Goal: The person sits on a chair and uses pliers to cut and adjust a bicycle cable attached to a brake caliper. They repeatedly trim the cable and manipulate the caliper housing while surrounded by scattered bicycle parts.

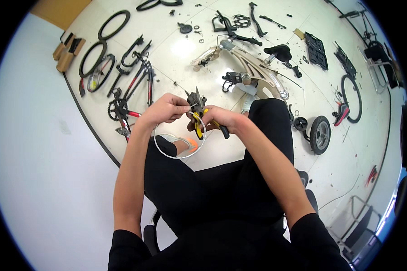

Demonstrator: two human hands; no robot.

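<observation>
My left hand [167, 109] pinches a thin white cable [176, 158] between thumb and fingertips. The cable hangs in a round loop below both hands, over my left leg and shoe. In my right hand [222, 118] is a pair of pliers [197, 129] with yellow and black handles, its dark metal jaws pointing up and away from me. The cable passes close to the jaws, right by my left fingertips; I cannot tell if they grip it. Both hands are close together above the floor between my knees.
Ahead lies a beige bike frame [260, 70] with a black saddle [280, 53] nearby. A black and red bike frame [138, 83] and several tyres [114, 25] lie left. At right are a small wheel [320, 135], an open tool case [315, 50] and a metal-framed chair [358, 222].
</observation>
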